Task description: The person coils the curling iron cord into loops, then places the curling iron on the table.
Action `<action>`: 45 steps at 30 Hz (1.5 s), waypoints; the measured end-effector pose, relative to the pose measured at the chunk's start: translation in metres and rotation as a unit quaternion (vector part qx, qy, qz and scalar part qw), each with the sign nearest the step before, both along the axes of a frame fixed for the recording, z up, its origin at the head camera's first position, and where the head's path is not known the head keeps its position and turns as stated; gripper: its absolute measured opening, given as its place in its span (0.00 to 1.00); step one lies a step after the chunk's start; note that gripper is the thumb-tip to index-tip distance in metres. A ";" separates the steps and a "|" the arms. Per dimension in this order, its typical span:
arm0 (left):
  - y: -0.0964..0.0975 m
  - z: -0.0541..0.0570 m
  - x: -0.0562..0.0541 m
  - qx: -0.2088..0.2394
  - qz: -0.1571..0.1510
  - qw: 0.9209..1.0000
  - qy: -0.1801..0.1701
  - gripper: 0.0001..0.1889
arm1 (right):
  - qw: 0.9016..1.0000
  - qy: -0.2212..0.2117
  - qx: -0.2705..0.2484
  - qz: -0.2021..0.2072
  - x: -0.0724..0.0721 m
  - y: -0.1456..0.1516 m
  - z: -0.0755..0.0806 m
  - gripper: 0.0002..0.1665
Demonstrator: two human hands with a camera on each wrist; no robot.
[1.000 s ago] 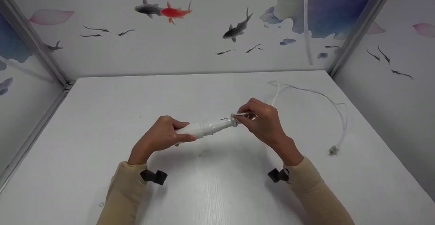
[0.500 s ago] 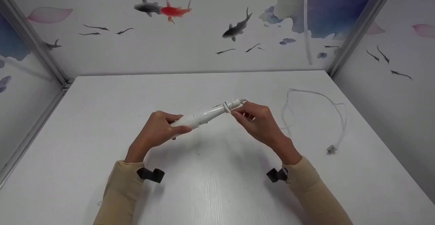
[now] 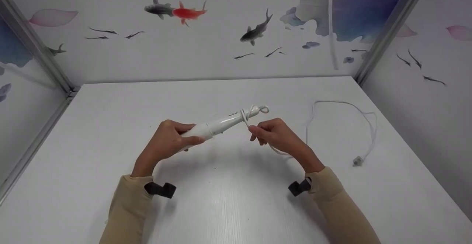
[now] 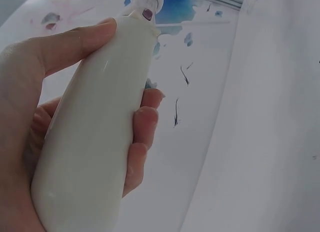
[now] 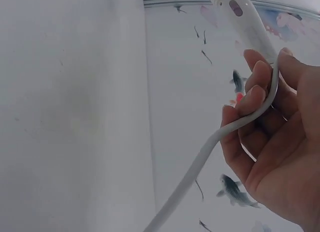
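Note:
My left hand (image 3: 167, 140) grips the thick, smooth end of a white corded hand-held appliance (image 3: 221, 125), its exact kind not clear. Thumb and fingers wrap that wide body (image 4: 95, 122) in the left wrist view. The appliance points up to the right over the table, its narrower end carrying turns of its own white cord (image 3: 244, 117). Below that end, my right hand (image 3: 276, 135) pinches the cord between thumb and fingers. The right wrist view has the cord (image 5: 200, 157) running across the curled fingers, with an oval purplish button (image 5: 235, 8) on the appliance beyond.
The rest of the cord lies in a loose bend on the white table (image 3: 206, 207), ending in a plug (image 3: 357, 161) at the right. White panels printed with fish (image 3: 254, 30) stand behind and beside the table.
The right hand has brought the cord over the narrow end and down its near side, adding wraps there. The appliance has tipped upward and shifted slightly left; the cord on the table has been drawn closer.

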State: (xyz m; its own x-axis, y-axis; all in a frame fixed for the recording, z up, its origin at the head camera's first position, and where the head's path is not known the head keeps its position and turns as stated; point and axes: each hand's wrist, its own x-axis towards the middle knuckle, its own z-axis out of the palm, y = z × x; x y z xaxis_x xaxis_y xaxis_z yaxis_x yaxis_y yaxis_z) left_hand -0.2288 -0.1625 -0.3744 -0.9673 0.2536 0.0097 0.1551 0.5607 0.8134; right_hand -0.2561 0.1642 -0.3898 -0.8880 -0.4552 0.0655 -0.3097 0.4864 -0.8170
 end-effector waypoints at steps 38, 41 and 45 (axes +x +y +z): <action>0.000 -0.008 -0.002 -0.001 -0.067 0.997 -0.029 0.31 | 0.984 -0.130 -0.042 -0.115 -0.018 -0.002 -0.040 0.13; 0.000 -0.008 -0.001 -0.005 -0.076 0.997 -0.031 0.30 | 0.981 -0.124 -0.062 -0.138 -0.019 0.000 -0.036 0.11; 0.001 -0.009 0.000 -0.001 -0.084 0.996 -0.039 0.28 | 0.981 -0.094 -0.074 -0.152 -0.019 0.004 -0.030 0.09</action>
State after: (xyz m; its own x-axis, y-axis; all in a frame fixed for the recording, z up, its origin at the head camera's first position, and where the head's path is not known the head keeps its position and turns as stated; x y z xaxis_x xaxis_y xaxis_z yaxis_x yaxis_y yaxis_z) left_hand -0.2285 -0.1617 -0.3831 -0.9090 0.4118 -0.0644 0.1835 0.5343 0.8252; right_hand -0.2751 0.1679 -0.4196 -0.9840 -0.1653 -0.0667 -0.0060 0.4046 -0.9145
